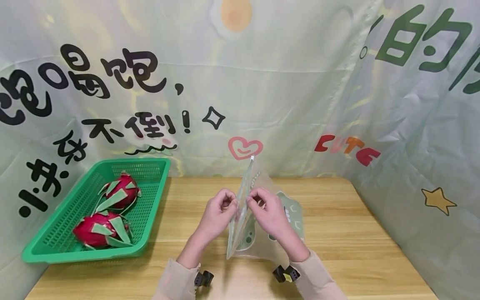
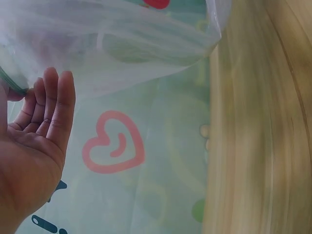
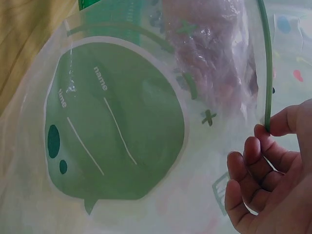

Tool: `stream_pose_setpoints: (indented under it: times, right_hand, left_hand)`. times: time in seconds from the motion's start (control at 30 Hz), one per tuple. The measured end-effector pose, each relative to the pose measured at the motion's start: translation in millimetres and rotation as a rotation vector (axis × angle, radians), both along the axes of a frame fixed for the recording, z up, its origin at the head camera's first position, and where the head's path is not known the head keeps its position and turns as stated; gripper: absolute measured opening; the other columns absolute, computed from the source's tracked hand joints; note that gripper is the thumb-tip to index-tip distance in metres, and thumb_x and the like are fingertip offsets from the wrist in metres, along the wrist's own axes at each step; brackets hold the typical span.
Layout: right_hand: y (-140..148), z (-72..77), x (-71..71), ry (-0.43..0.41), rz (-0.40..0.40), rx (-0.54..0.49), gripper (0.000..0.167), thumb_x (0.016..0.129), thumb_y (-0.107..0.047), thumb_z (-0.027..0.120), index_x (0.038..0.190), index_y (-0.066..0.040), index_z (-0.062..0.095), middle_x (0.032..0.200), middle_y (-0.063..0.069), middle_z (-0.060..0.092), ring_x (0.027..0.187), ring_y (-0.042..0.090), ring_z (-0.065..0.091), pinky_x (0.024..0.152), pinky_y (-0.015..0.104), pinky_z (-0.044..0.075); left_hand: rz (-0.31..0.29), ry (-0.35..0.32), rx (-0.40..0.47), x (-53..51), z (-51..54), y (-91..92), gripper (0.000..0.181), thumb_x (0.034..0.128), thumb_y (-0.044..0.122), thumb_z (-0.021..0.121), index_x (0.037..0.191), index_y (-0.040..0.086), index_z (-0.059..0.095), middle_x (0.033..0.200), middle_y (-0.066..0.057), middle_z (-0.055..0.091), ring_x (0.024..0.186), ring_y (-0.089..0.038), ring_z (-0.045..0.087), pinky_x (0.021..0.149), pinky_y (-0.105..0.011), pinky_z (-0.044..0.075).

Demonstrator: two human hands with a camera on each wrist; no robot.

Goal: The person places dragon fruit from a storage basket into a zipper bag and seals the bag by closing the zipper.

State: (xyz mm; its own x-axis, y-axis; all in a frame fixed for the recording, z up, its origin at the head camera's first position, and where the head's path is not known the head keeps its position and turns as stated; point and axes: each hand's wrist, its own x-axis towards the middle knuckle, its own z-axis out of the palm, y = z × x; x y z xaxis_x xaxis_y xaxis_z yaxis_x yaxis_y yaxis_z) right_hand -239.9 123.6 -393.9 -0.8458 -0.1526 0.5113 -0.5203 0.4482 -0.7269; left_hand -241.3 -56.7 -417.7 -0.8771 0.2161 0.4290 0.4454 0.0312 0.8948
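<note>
A clear zip bag (image 1: 243,233) with green printing stands on edge above the table, its mouth turned toward the left hand. My left hand (image 1: 219,212) pinches one side of the mouth between thumb and forefinger. The right hand (image 1: 269,210) pinches the other side, thumb and forefinger on the green zip strip (image 3: 267,63) in the right wrist view. A white slider (image 1: 252,158) sits at the strip's far end. In that wrist view the printed label (image 3: 117,122) shows the words "name" and "time". The left wrist view shows the bag's clear film (image 2: 136,44) beyond the fingers.
At the left a green plastic basket (image 1: 157,204) holds two red dragon fruits (image 1: 95,231) with green scales. The wooden table (image 1: 337,266) lies under the bag. A printed cloth (image 1: 292,104) hangs behind and along the sides.
</note>
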Motion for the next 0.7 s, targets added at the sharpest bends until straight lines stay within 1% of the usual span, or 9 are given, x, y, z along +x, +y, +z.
stream_pose_setpoints:
  times: [0.17, 0.37, 0.53, 0.7]
  right_hand:
    - [5, -1.6, -4.1, 0.051, -0.020, -0.002, 0.010, 0.090, -0.003, 0.067, 0.085, -0.010, 0.070, 0.079, -0.003, 0.065, 0.073, 0.012, 0.058, 0.066, 0.024, 0.050]
    - [15, -1.3, -11.1, 0.102, -0.044, -0.009, 0.012, 0.090, -0.003, 0.067, 0.083, -0.012, 0.069, 0.077, -0.006, 0.062, 0.071, 0.011, 0.057, 0.063, 0.024, 0.049]
    - [24, 0.6, -15.2, 0.111, -0.044, -0.032, 0.012, 0.091, -0.002, 0.066, 0.082, -0.010, 0.068, 0.076, -0.004, 0.059, 0.070, 0.013, 0.054, 0.062, 0.024, 0.045]
    - [35, 5.0, -18.4, 0.094, -0.089, -0.035, 0.010, 0.093, -0.004, 0.067, 0.084, -0.008, 0.069, 0.078, -0.001, 0.060, 0.072, 0.014, 0.054, 0.062, 0.022, 0.045]
  left_hand:
    - [0.033, 0.033, -0.009, -2.7, -1.9, -5.5, 0.010, 0.1006, -0.006, 0.055, 0.096, 0.003, 0.057, 0.082, -0.010, 0.061, 0.067, -0.016, 0.062, 0.057, -0.026, 0.057]
    - [0.090, 0.031, -0.039, -6.9, -1.7, -15.2, 0.010, 0.1006, -0.004, 0.056, 0.095, 0.004, 0.058, 0.083, -0.010, 0.061, 0.069, -0.018, 0.063, 0.057, -0.024, 0.055]
    - [0.145, 0.035, -0.077, -10.2, -1.4, -26.6, 0.011, 0.1005, -0.003, 0.057, 0.095, 0.006, 0.059, 0.083, -0.010, 0.063, 0.071, -0.017, 0.064, 0.056, -0.024, 0.053]
    - [0.194, 0.017, -0.085, -14.6, 0.5, -42.0, 0.010, 0.0999, -0.003, 0.058, 0.095, 0.005, 0.059, 0.083, -0.011, 0.062, 0.072, -0.017, 0.063, 0.059, -0.026, 0.056]
